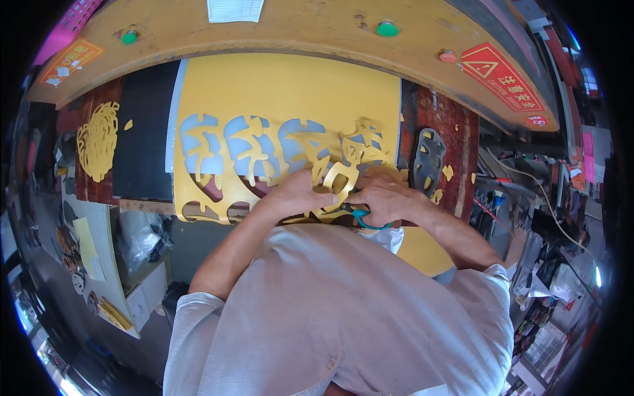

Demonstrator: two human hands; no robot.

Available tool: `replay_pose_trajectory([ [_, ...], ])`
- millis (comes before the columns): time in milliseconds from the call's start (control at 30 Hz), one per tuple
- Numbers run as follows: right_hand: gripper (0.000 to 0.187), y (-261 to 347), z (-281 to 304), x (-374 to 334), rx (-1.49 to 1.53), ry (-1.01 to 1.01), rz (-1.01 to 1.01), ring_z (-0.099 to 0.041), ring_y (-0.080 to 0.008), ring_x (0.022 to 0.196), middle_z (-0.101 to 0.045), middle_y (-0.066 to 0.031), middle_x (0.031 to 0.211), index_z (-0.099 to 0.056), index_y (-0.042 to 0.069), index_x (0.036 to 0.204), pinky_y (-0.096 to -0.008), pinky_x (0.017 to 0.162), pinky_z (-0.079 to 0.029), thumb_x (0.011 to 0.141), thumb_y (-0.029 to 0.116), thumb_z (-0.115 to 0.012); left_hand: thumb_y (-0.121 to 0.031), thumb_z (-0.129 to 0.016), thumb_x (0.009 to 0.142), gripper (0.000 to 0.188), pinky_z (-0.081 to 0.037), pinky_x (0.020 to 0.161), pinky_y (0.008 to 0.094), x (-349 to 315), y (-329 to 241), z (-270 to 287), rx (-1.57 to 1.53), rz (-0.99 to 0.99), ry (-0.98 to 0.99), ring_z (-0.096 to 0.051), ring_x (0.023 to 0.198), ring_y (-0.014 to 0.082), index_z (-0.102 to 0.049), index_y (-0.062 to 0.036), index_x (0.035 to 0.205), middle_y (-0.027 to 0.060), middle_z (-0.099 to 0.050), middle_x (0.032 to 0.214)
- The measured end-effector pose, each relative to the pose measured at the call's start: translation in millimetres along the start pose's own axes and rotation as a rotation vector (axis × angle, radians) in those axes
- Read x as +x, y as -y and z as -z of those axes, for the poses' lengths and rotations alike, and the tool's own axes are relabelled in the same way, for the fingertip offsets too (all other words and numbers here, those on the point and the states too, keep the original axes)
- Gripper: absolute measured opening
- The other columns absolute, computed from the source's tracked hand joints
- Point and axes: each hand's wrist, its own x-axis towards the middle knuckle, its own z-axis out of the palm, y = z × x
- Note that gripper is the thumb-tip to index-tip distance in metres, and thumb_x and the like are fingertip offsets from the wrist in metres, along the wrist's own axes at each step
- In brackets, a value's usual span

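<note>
A yellow sheet (290, 79) lies across the table, its near part punched out in rows of sole-shaped openings with thin strips left between. My left hand (297, 197) is closed on a strip of the punched near part. Just to its right, my right hand (385, 197) is closed round scissors with teal handles (367, 220). Their blades point left, toward the strips by my left hand; whether they touch the sheet I cannot tell. Loose, twisted yellow strips (362, 142) stand up just beyond my hands. A dark sole-shaped cutting die (428, 158) lies right of my right hand.
A pile of yellow cut pieces (99, 142) sits at the table's left, beside a black board (146, 138). Across the far side runs a wide yellow machine beam (297, 26) with green buttons (387, 28) and a red one (447, 57). Yellow scraps (448, 173) lie at right.
</note>
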Motion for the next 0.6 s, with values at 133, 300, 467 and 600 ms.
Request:
replay_pose_trajectory([
  [133, 0.060, -2, 3, -1, -0.037, 0.017, 0.017, -0.065, -0.0386, 0.113, -0.065, -0.0166, 0.127, -0.073, 0.018, 0.138, -0.0498, 0.099, -0.050, 0.079, 0.026, -0.074, -0.021, -0.078, 0.092, 0.038, -0.058, 0.090, 0.0415, 4, 4, -1, 0.176, 0.035, -0.111, -0.075, 0.100, 0.0297, -0.071, -0.0012, 0.124, 0.0182, -0.077, 0.112],
  [300, 0.062, -6, 15, 6, 0.009, 0.162, -0.002, -0.063, -0.0346, 0.111, -0.066, -0.0138, 0.110, -0.071, 0.020, 0.140, -0.0477, 0.095, -0.051, 0.079, 0.026, -0.074, -0.015, -0.075, 0.099, 0.032, -0.060, 0.085, 0.0373, 4, 11, -6, -0.049, 0.047, -0.185, -0.072, 0.097, 0.0197, -0.070, -0.0025, 0.129, 0.0105, -0.077, 0.110],
  [467, 0.059, -5, 20, 14, -0.091, 0.040, 0.139, -0.068, -0.0377, 0.103, -0.069, -0.0159, 0.099, -0.072, 0.021, 0.138, -0.0499, 0.087, -0.053, 0.080, 0.027, -0.076, -0.012, -0.074, 0.101, 0.029, -0.060, 0.082, 0.0349, 5, 16, -8, -0.151, 0.051, -0.192, -0.072, 0.096, 0.0175, -0.071, -0.0020, 0.128, 0.0100, -0.076, 0.111],
  [600, 0.056, -6, 18, 16, -0.107, 0.036, 0.123, -0.069, -0.0383, 0.101, -0.069, -0.0158, 0.095, -0.072, 0.023, 0.138, -0.0505, 0.084, -0.054, 0.082, 0.026, -0.076, -0.013, -0.075, 0.098, 0.032, -0.058, 0.093, 0.0389, 5, 21, -5, -0.057, -0.029, -0.248, -0.074, 0.105, 0.0234, -0.071, -0.0010, 0.127, 0.0154, -0.078, 0.114],
])
